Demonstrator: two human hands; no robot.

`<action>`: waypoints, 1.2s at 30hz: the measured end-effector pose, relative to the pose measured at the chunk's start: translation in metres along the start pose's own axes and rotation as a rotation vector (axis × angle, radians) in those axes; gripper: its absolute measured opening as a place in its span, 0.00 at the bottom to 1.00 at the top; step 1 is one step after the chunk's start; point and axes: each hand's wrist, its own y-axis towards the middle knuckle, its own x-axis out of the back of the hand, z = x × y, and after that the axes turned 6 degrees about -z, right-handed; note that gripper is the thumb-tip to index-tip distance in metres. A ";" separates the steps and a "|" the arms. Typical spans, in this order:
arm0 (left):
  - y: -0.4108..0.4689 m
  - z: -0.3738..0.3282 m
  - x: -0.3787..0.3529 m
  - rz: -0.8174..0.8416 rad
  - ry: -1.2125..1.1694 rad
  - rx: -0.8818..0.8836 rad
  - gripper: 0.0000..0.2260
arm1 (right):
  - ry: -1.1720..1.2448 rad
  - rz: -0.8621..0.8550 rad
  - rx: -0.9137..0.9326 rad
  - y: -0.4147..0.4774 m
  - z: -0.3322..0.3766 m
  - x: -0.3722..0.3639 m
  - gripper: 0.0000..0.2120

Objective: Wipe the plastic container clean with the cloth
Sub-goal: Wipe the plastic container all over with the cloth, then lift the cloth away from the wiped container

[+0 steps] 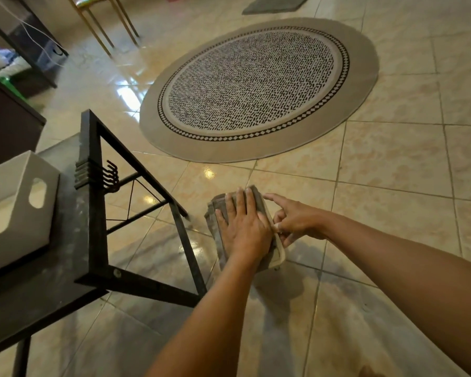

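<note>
My left hand [244, 227] lies flat, fingers spread, pressing a grey cloth [216, 206] against a pale plastic container [280, 253]. The container is held up above the tiled floor. Most of it is hidden under the cloth and my hand; only its rounded right rim and lower corner show. At that right rim my right hand [297, 223] pinches the container, with the index finger stretched along the top edge.
A black metal-framed table [93, 213] stands at the left, with a white box [19, 208] with a handle cut-out on it and hooks [108, 175] on its frame. A round patterned rug [256, 85] lies on the glossy tiled floor [392, 164] ahead.
</note>
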 end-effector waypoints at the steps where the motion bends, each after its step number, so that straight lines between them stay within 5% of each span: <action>1: -0.010 -0.005 -0.003 0.006 0.016 -0.025 0.32 | 0.002 0.002 0.002 0.000 0.000 0.001 0.45; 4: -0.033 -0.005 -0.001 -0.078 -0.101 -0.046 0.31 | 0.014 0.010 0.005 0.002 -0.001 0.004 0.44; 7: -0.040 0.015 0.018 -0.222 -0.417 0.262 0.33 | 0.001 0.002 0.002 0.004 -0.004 0.011 0.43; 9: -0.046 0.021 0.036 -0.050 -0.817 0.554 0.34 | 0.001 -0.010 -0.017 0.002 -0.007 0.019 0.44; 11: -0.051 0.019 0.041 0.161 -1.031 0.653 0.22 | -0.011 -0.017 -0.032 0.000 -0.008 0.025 0.44; 20: -0.033 -0.005 0.010 0.117 -1.011 0.596 0.22 | -0.039 -0.079 -0.036 -0.009 -0.015 0.053 0.42; 26: -0.024 -0.002 0.007 -0.017 -1.095 0.672 0.12 | -0.090 -0.118 -0.031 -0.009 -0.013 0.053 0.39; 30: -0.033 -0.009 0.015 -0.214 -0.780 0.507 0.09 | -0.145 -0.181 -0.049 -0.012 -0.009 0.046 0.37; 36: -0.055 -0.023 0.070 -0.259 -0.848 0.200 0.07 | -0.555 -0.414 0.011 -0.032 0.016 0.044 0.29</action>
